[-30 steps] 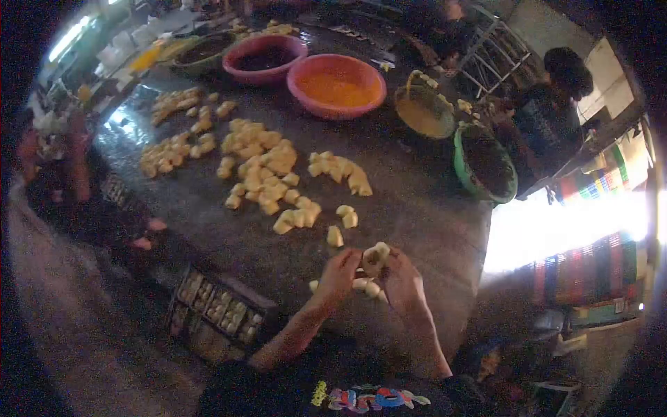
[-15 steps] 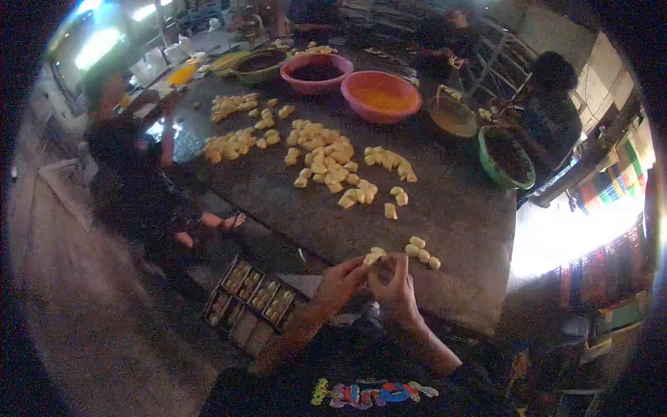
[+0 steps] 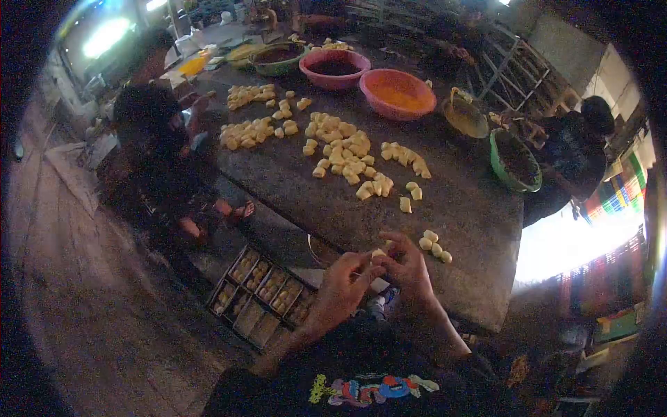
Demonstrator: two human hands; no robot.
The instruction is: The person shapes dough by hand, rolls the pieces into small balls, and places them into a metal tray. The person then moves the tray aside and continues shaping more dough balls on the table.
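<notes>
Both hands, left hand (image 3: 342, 286) and right hand (image 3: 408, 270), have drawn back to the dark stone slab's (image 3: 445, 208) edge, fingertips still pinching one small pale yellow dough lump (image 3: 377, 255) between them, four finished lumps (image 3: 433, 245) lying just beyond the right fingers.

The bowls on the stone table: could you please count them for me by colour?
Pink bowls: 2, one with dark filling and one with orange filling.
Green bowls: 2, one at the far end and one at the table's right edge.
Yellowish bowl with a handle: 1.
Total: 5 bowls.
</notes>
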